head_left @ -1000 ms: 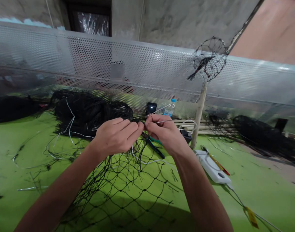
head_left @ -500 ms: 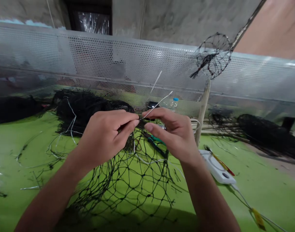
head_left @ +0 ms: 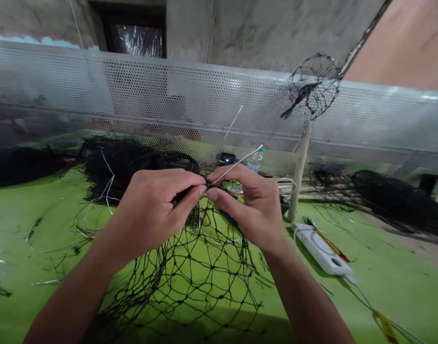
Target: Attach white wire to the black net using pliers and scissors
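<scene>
Thumb and forefinger of my left hand (head_left: 158, 210) pinch the top edge of a black knotted net (head_left: 212, 272) at the middle of the view. Close beside it, the thumb and forefinger of my right hand (head_left: 253, 205) come together on the same gathered spot, near the base of a thin pale wire (head_left: 238, 163) that slants up to the right. The net hangs from the fingertips and spreads over the green surface below. What lies right between the fingertips is too small to make out fully.
Piles of black netting (head_left: 124, 160) lie behind my left hand. A wooden post (head_left: 301, 167) bears a round net frame (head_left: 314, 86). A white power strip (head_left: 323, 248) with a cable lies at right on the green surface (head_left: 394, 286). A perforated metal sheet (head_left: 133, 86) stands behind.
My right hand has moved slightly left and down, its thumb and forefinger nearer together and closer to my left fingertips. The slanting wire has tilted lower to the right.
</scene>
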Tool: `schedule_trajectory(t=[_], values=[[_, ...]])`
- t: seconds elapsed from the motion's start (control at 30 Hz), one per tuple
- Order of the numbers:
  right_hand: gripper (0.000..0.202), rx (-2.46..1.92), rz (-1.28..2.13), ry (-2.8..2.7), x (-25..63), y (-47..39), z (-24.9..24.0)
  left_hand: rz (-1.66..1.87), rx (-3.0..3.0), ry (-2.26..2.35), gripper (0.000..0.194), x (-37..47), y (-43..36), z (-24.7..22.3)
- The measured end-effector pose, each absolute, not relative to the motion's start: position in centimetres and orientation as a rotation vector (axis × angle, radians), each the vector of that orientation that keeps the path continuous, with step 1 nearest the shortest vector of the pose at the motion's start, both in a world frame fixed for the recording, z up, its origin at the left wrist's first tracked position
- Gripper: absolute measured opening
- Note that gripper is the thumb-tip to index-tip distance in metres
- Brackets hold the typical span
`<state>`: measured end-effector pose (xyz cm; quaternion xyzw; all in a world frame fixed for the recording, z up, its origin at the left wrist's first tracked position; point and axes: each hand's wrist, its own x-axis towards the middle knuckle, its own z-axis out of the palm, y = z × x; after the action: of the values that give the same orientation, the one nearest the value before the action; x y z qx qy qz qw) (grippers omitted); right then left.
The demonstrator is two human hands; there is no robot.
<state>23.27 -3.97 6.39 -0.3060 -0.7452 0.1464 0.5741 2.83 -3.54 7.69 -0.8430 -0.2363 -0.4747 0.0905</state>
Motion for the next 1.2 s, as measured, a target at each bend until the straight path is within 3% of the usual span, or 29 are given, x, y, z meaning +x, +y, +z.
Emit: schedule_trajectory(t=[0.33, 0.73, 0.97, 1.2], values=[[0.005, -0.662, 0.276, -1.760, 23.1, -3.9, 6.1, -1.479, -2.616, -0.791, 0.015, 2.7, -4.0, 7.7], [0.019, -0.724, 0.163, -1.734, 22.7, -3.8, 6.0, -1.438, -2.493, -0.724, 0.016, 3.5, -3.2, 7.0], [0.026, -0.828, 0.474, -1.657, 22.8, -3.0, 5.7, -1.139, -2.158, -0.622, 0.024, 4.2, -2.2, 6.2], [0.036, -0.874, 0.816, -1.566, 23.8, -1.2, 5.0, -0.982, -1.971, -0.512, 0.014, 4.9, -0.5, 5.0]])
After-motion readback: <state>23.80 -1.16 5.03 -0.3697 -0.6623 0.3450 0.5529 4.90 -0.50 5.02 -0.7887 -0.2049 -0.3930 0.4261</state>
